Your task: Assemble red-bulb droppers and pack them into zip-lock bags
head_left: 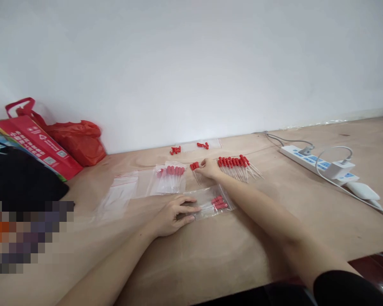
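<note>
My left hand [175,214] rests on the near end of a clear plastic bag [199,197], fingers spread. Several red-tipped pieces [219,202] lie inside that bag. Beyond it, my right hand [210,168] has its fingers closed at a small group of red-headed droppers [194,166] with pale stems; whether it grips one is too small to tell. To its right is a row of several more red-headed droppers [234,163]. On the left, filled clear bags [170,178] hold similar droppers, beside flat, thin clear bags [123,191].
Loose red caps [175,150] and another clear bag [215,143] lie near the wall. A white power strip [317,162] with plugs and cables is at the right. Red bags [79,140] and a black bag [22,178] stand at the left.
</note>
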### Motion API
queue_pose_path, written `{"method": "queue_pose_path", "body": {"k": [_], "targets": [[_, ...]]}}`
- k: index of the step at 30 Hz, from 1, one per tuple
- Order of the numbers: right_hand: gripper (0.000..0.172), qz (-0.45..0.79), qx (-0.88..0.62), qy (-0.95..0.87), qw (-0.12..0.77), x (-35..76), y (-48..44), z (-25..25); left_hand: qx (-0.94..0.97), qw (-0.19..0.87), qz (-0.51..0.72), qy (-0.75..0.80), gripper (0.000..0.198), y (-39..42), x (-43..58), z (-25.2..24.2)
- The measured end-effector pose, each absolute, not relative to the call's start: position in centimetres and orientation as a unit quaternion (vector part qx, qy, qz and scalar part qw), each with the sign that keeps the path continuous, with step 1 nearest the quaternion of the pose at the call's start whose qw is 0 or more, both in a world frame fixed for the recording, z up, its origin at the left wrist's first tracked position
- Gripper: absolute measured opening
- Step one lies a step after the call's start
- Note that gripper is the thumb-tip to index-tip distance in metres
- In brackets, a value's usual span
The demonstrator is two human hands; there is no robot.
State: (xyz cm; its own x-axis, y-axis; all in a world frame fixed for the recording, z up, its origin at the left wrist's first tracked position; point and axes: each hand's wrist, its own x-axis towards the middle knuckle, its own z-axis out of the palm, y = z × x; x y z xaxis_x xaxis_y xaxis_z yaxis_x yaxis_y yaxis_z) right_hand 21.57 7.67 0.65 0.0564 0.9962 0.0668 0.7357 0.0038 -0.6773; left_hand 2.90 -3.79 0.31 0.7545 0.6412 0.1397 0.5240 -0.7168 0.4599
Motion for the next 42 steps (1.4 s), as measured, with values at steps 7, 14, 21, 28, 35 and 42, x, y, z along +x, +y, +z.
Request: {"method": "queue_pose_path", "body": {"k": [7, 14, 21, 28, 35, 42], "targets": [[0.005, 0.283, -0.685, -0.631, 0.230, 20.3, 8.7, 1.1, 0.908, 0.214, 0.153, 0.326, 0.028, -3.9, 3.0, 0.3], [0.027, 0.333, -0.657, -0.593, 0.326, 21.5, 9.0, 0.8, 0.909, 0.213, 0.150, 0.326, 0.028, -3.9, 3.0, 0.3], [0.053, 0.301, -0.558, -0.527, 0.566, 29.7, 4.0, -0.6, 0.908, 0.211, 0.153, 0.327, 0.028, -3.9, 3.1, 0.4], [0.040, 0.394, -0.514, -0.453, 0.612, 30.6, -0.6, -2.8, 0.912, 0.197, 0.153, 0.326, 0.028, -3.9, 3.0, 0.4], [0.024, 0.520, -0.476, -0.436, 0.559, 28.5, -2.0, -2.3, 0.899, 0.194, 0.159, 0.360, 0.043, -4.1, 3.1, 0.7], [0.032, 0.548, -0.471, -0.578, 0.379, 29.0, -2.3, -1.9, 0.897, 0.194, 0.155, 0.365, 0.043, -4.2, 3.0, 0.7]]}}
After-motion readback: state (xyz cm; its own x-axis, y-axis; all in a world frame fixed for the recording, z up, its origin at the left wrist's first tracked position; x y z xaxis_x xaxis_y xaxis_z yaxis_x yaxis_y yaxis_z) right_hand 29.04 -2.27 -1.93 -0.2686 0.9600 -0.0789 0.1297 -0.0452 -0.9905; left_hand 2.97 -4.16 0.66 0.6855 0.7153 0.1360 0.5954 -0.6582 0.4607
